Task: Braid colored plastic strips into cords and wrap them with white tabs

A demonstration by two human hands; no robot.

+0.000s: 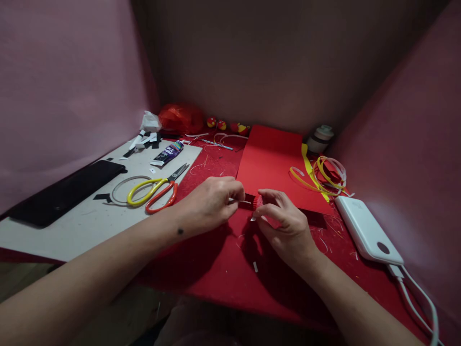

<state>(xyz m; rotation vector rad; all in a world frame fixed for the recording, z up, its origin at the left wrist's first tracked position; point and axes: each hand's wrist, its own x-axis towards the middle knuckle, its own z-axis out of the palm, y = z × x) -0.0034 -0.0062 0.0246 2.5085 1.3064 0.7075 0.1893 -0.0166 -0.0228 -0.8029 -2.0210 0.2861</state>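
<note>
Above the front part of the red tabletop [212,269], both of my hands work close together. My left hand [216,202] is closed in a pinch on a thin pale strip [245,202] that points toward the other hand. Between the thumb and fingers of my right hand [286,223] is a small red piece with a ridged edge [257,202]; the fingers cover much of it. Whether the strip touches the red piece, I cannot tell. A small white scrap [253,219] shows just under my right fingertips. Behind the hands lies a red sheet [272,163].
Scissors [160,192], a glue tube [168,154] and a black phone-like slab [68,192] lie on a grey board [108,230] at left. A white power bank [369,230] with cable, yellow coiled strips [324,175] and a small jar [320,138] are at right. Walls enclose the table.
</note>
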